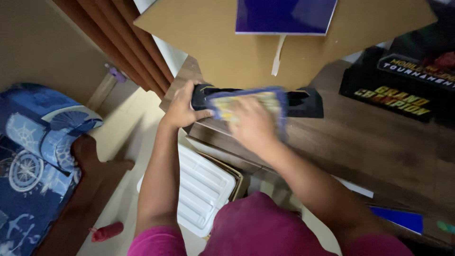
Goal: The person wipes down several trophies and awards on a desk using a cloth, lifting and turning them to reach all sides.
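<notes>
Head view: flat black angular plastic object [303,102] lies on brown wooden desk [379,147], long axis left-right. Left hand [182,106] grips its left end; right hand [253,125] presses blurred blue-edged cloth [246,102] onto it.

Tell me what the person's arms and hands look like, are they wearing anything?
Both arms are bare from the short magenta sleeves down. The left hand and right hand wear no gloves; no rings, watch or bracelets show, though the right hand is blurred.
</notes>
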